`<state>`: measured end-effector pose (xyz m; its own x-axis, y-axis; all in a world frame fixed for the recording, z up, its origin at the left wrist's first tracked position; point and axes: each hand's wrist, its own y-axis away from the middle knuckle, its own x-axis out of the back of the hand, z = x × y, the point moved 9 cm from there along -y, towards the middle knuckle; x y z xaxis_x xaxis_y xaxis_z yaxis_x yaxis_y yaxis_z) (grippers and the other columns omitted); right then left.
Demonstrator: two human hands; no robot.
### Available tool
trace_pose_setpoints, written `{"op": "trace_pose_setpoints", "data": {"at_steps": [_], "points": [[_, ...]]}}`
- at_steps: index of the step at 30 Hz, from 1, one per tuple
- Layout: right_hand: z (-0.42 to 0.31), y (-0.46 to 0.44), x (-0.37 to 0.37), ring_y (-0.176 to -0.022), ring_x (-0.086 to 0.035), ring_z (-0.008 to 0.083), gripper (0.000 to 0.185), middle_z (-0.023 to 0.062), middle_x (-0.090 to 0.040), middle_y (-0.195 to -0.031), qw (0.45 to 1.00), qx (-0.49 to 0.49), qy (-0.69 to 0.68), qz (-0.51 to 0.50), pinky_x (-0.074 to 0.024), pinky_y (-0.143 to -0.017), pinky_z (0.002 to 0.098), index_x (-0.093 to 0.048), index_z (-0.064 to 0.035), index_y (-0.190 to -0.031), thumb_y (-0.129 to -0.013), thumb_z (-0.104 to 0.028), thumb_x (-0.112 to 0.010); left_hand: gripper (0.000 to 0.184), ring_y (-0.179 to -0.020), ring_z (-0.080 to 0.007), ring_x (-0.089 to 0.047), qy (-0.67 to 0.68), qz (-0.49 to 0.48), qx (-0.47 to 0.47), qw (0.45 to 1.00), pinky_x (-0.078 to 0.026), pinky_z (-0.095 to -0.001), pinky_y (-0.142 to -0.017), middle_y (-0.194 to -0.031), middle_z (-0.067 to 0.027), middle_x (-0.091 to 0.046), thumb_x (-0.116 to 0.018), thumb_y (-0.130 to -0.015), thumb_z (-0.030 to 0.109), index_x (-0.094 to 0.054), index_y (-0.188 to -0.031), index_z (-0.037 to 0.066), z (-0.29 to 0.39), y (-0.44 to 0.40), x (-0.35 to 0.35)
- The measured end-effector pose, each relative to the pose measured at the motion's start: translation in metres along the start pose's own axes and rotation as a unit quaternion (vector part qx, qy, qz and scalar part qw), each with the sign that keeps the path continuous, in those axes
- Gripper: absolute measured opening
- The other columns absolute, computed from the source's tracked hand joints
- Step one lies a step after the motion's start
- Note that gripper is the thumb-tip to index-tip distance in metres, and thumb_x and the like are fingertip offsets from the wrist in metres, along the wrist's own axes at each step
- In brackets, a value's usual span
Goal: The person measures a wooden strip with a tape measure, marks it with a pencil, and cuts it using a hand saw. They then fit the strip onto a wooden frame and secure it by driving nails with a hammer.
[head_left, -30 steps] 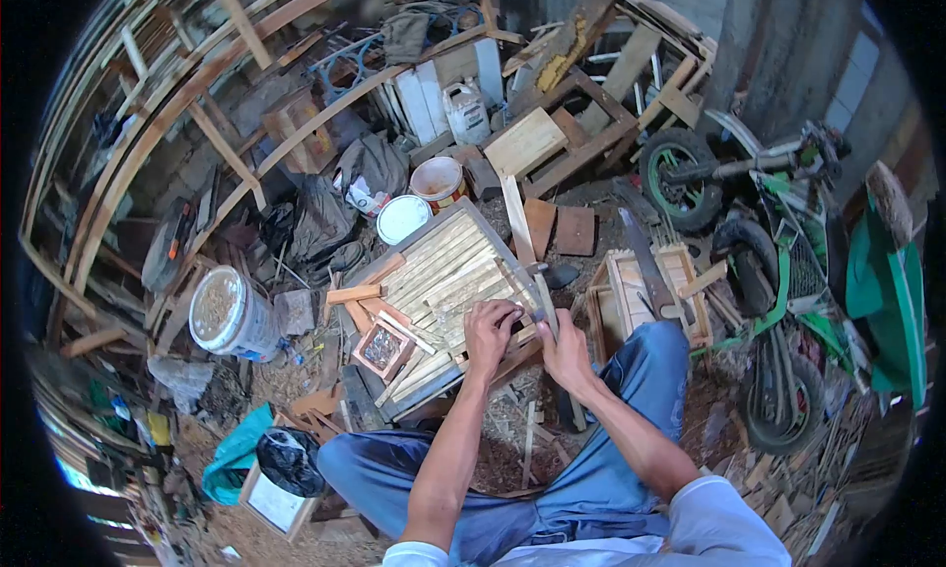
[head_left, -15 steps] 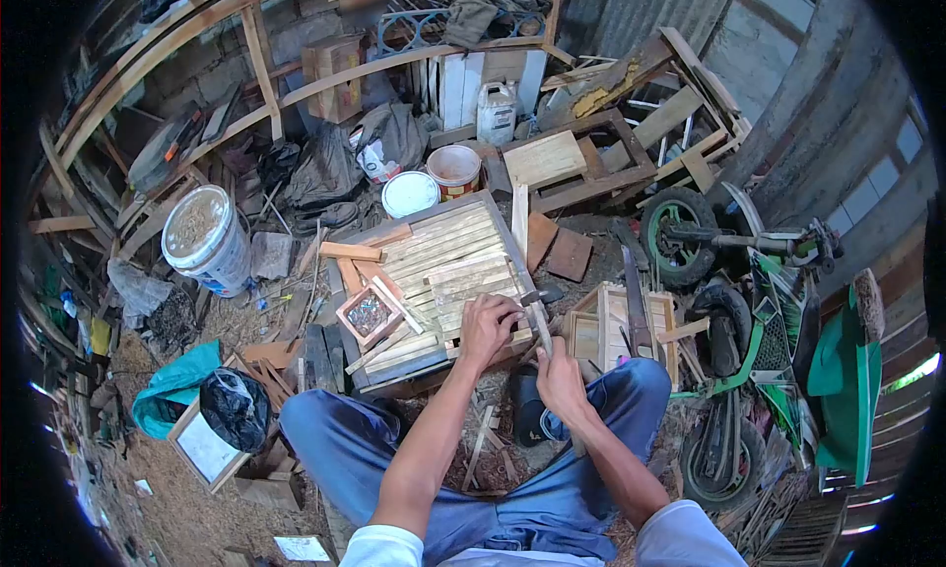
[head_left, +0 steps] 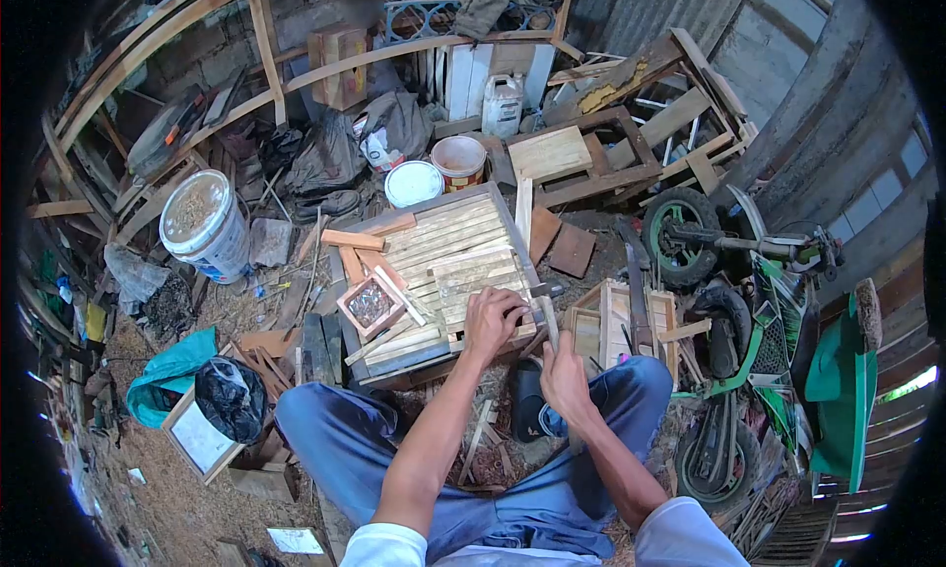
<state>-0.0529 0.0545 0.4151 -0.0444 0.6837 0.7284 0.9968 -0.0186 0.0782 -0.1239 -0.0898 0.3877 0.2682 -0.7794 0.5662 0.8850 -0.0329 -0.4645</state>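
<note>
My right hand (head_left: pixel 564 378) is closed around the wooden handle of a hammer (head_left: pixel 548 323). The hammer's dark head lies just right of my left fingers, at the right edge of a low slatted wooden table (head_left: pixel 448 230). My left hand (head_left: pixel 492 323) rests on a pale wooden piece (head_left: pixel 475 279) on that table. Its thumb and fingers are pinched together near the piece's front right corner; whatever they pinch is too small to make out. To the left, a small square wooden box (head_left: pixel 371 307) holds many little metal bits that look like nails.
Loose wood strips (head_left: pixel 353 240) lie on the table's left side. A wooden crate (head_left: pixel 616 316) with a saw (head_left: pixel 637 301) stands at right, beside a small green motorbike (head_left: pixel 754 350). Buckets (head_left: pixel 205 227) and a white jug (head_left: pixel 502 107) stand behind. Shavings cover the floor.
The view has shifted slightly. The hammer head sits a little farther up and right of my left fingers. Both hands keep nearly the same pose.
</note>
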Motion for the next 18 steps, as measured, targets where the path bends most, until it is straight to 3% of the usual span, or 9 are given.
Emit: {"op": "trace_pose_setpoints", "data": {"at_steps": [3,13,18], "points": [[0.008,-0.006,-0.008,-0.071,-0.056,0.0559,0.020,0.0369,-0.057,-0.072,0.999,0.031,0.039,-0.014,-0.0410,-0.062,0.0624,-0.039,0.0012,-0.101,-0.097,-0.017,-0.047,0.011,-0.089,-0.0231,-0.057,-0.010,-0.010,0.008,1.000,-0.040,-0.0369,-0.081,-0.090,0.0009,-0.069,-0.069,-0.077,0.021,-0.074,-0.082,0.012,-0.002,-0.002,-0.005],[-0.002,-0.005,0.001,-0.077,-0.054,0.0581,0.021,0.0380,-0.057,-0.076,1.000,0.002,0.009,-0.016,-0.0384,-0.066,0.0640,-0.039,-0.0007,-0.104,-0.098,-0.020,-0.045,0.014,-0.090,-0.0236,-0.059,0.010,-0.002,-0.004,1.000,-0.042,-0.0377,-0.080,-0.092,-0.0009,-0.070,-0.073,-0.075,0.020,-0.073,-0.083,0.008,0.000,0.000,-0.002],[0.008,-0.007,-0.003,-0.076,-0.054,0.0578,0.022,0.0379,-0.056,-0.075,0.999,0.004,0.027,-0.032,-0.0387,-0.065,0.0633,-0.039,-0.0014,-0.105,-0.097,-0.020,-0.047,0.010,-0.088,-0.0226,-0.057,-0.001,0.008,-0.001,1.000,-0.040,-0.0365,-0.081,-0.091,0.0009,-0.070,-0.070,-0.077,0.019,-0.074,-0.082,0.012,-0.007,-0.002,-0.005]]}}
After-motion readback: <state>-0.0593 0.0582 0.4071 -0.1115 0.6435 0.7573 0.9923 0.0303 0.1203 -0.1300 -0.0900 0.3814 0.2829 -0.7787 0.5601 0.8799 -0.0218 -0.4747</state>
